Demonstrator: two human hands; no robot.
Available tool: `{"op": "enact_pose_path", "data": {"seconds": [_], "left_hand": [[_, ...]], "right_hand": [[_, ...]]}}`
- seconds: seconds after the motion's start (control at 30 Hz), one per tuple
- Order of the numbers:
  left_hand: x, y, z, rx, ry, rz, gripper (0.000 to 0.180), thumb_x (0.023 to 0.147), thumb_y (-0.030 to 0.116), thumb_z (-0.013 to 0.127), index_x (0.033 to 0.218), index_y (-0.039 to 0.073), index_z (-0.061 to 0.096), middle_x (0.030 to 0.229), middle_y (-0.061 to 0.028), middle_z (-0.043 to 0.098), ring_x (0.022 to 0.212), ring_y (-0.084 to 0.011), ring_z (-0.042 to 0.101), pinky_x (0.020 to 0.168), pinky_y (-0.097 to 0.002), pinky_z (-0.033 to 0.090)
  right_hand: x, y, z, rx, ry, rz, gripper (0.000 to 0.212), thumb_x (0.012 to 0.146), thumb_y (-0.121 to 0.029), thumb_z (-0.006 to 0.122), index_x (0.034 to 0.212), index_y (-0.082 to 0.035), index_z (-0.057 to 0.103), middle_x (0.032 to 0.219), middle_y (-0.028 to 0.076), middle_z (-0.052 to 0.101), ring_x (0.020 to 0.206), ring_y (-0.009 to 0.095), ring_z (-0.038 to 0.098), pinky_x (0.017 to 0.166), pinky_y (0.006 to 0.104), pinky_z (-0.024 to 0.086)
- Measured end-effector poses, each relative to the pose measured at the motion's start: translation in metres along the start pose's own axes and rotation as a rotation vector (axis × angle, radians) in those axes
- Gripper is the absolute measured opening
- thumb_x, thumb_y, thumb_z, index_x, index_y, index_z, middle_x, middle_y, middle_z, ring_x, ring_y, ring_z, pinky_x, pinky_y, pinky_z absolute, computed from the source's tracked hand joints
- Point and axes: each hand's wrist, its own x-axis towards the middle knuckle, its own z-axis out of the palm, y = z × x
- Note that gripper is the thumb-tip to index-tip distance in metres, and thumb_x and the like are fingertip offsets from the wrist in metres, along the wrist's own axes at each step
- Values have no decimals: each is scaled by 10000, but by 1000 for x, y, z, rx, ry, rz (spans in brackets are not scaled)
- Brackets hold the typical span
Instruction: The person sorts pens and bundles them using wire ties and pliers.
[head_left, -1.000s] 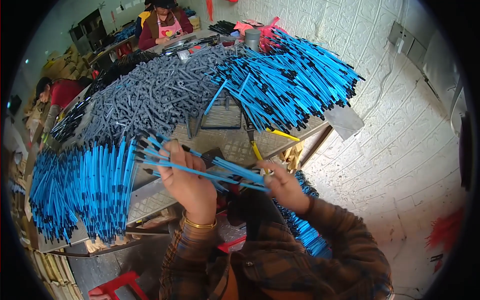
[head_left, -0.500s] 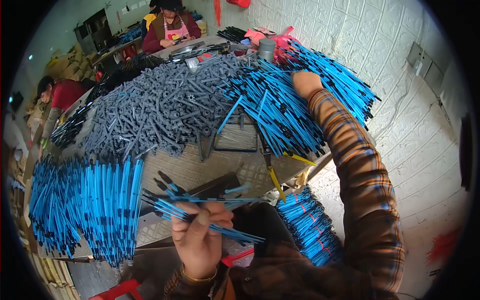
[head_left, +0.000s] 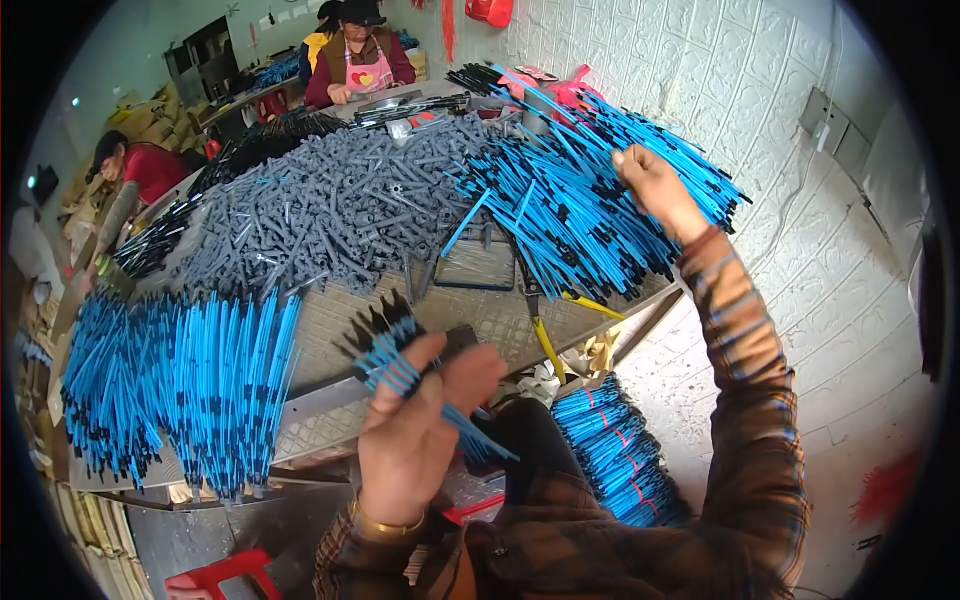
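My left hand [head_left: 405, 440] is closed around a small bundle of thin blue rods [head_left: 390, 372] with black ends, in front of the table edge. Its fingers are partly smeared by motion. Over the right-hand heap of blue rods [head_left: 570, 215], my right hand [head_left: 655, 190] is raised with fingers pinched. A single blue rod [head_left: 535, 92] runs up and left from its fingertips. Left of that heap lies a large pile of grey plastic tubular pieces [head_left: 330, 190]. More blue rods [head_left: 225, 390] hang over the table's front left edge.
Pliers with yellow handles [head_left: 546, 340] lie by a shallow tray [head_left: 475, 265] at the table edge. Red-banded rod bundles [head_left: 620, 455] are stacked below. A red stool [head_left: 225, 578] stands at lower left. Co-workers [head_left: 360, 60] sit across the table and at the left [head_left: 150, 170].
My right hand has moved right and slightly down, and the rod at its fingertips now slants upward. My left hand has turned the bundle more upright and its fingers have shifted.
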Motion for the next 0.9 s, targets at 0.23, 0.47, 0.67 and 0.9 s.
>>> {"op": "enact_pose_path", "data": {"seconds": [0.23, 0.47, 0.67, 0.9], "left_hand": [[35, -5, -4, 25, 177, 407, 108, 883, 121, 536, 962, 55, 505, 852, -96, 586, 793, -187, 595, 704, -282, 468], [36, -22, 8, 337, 414, 604, 116, 857, 131, 575, 894, 67, 486, 689, -34, 531, 569, -107, 523, 472, -216, 379], [42, -28, 5, 459, 431, 620, 85, 862, 106, 551, 921, 76, 499, 663, -40, 526, 538, -111, 515, 434, -216, 340], [15, -2, 1, -82, 2, 188, 132, 871, 90, 518, 995, 45, 501, 729, -114, 586, 549, -166, 551, 480, -241, 409]], "right_hand": [[-170, -60, 45, -65, -54, -646, 196, 742, -141, 657, 725, -78, 472, 718, 62, 473, 570, 198, 487, 506, 306, 408], [-213, -33, 41, -140, -199, -800, 165, 734, -128, 620, 824, -76, 493, 791, 93, 515, 598, 266, 523, 500, 346, 426], [-201, -24, 38, -111, -185, -667, 196, 768, -137, 601, 918, -40, 521, 794, 109, 530, 645, 289, 535, 559, 349, 443], [-93, -3, 14, -48, -382, -323, 282, 903, -251, 484, 1084, -46, 553, 910, 161, 598, 798, 302, 590, 710, 335, 476]]}}
